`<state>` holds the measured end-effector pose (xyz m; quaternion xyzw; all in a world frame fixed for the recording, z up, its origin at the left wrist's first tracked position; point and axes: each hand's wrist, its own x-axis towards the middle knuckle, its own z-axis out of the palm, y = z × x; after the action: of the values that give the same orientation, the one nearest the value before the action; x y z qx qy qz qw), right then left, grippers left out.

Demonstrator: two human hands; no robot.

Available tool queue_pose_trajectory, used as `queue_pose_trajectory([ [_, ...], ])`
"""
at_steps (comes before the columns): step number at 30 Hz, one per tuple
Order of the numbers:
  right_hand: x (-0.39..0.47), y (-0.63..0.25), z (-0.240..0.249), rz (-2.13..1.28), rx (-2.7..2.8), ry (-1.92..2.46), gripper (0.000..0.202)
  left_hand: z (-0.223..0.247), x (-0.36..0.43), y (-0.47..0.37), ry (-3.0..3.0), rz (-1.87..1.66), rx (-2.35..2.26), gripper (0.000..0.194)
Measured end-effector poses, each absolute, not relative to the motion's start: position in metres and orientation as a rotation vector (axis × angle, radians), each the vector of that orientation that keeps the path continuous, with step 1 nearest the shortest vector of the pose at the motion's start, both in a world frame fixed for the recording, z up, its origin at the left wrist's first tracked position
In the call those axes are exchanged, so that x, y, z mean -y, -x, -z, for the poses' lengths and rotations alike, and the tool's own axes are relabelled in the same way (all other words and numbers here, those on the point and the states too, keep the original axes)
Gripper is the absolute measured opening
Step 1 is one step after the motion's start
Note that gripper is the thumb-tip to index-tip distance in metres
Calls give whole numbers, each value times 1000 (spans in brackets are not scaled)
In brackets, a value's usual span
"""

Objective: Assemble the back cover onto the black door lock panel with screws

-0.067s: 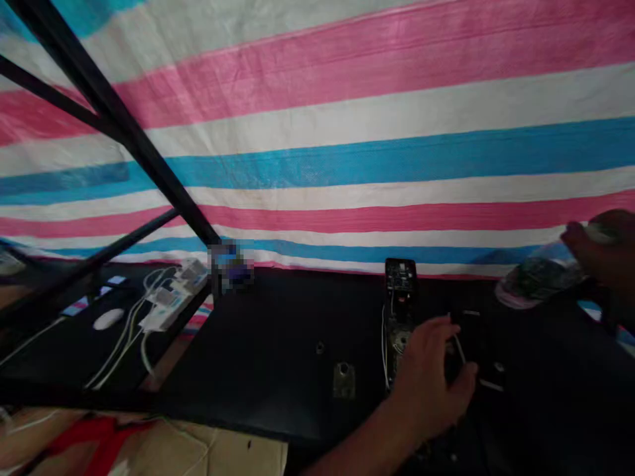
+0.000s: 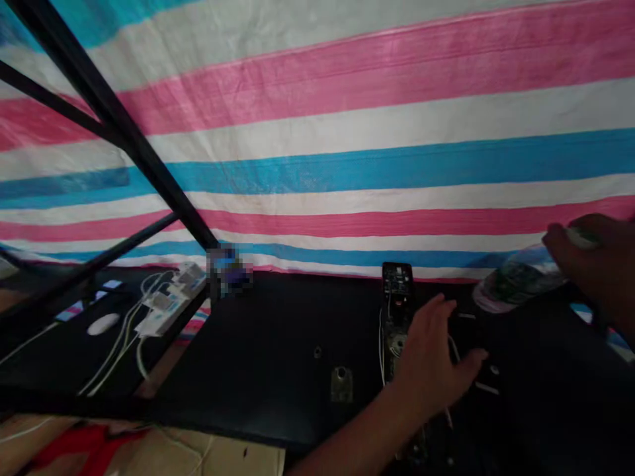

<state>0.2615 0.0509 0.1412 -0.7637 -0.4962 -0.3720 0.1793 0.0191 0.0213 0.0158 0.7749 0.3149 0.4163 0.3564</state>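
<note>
My left hand (image 2: 429, 367) is over the black table with thumb and fingers spread, nothing visible between them. Under and beside it lies a long black device with an exposed circuit board (image 2: 397, 284), partly covered by the hand. A thin white wire (image 2: 381, 347) runs along the device's left side. At the right, my right hand (image 2: 592, 261) grips a clear plastic bottle (image 2: 518, 281) near its pale cap; the bottle is tilted, its base toward the left. A small square metal piece (image 2: 342, 385) and a small ring-like part (image 2: 317, 352) lie left of the device.
Striped plastic sheeting (image 2: 347, 172) hangs behind the black table (image 2: 258, 350). A dark metal frame (image 2: 143, 158) slants across the left. A white power strip (image 2: 166, 307) with cables and a white oval object (image 2: 103, 324) rest on another surface. A person's limb and red cloth show lower left.
The fingers of my left hand have spread wider apart. My right hand and the bottle have shifted left. The whole view has moved slightly.
</note>
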Motion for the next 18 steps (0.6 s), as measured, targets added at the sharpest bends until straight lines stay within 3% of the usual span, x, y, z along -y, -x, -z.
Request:
queue_pose_trajectory([
  [4, -39, -210, -154, 940, 1469, 1995, 39, -39, -48, -42, -2041, -1144, -924, 98],
  [6, -31, -184, -153, 769, 1618, 1873, 37, -45, -52, -41, -2009, -1151, -1023, 95],
  [11, -25, -156, -141, 447, 1816, 1553, 37, -61, -43, -6, -1985, -988, -1075, 67],
  [18, -13, -132, -152, -122, 2077, 1133, 24, -84, -39, 79, -1724, -543, -736, 81],
])
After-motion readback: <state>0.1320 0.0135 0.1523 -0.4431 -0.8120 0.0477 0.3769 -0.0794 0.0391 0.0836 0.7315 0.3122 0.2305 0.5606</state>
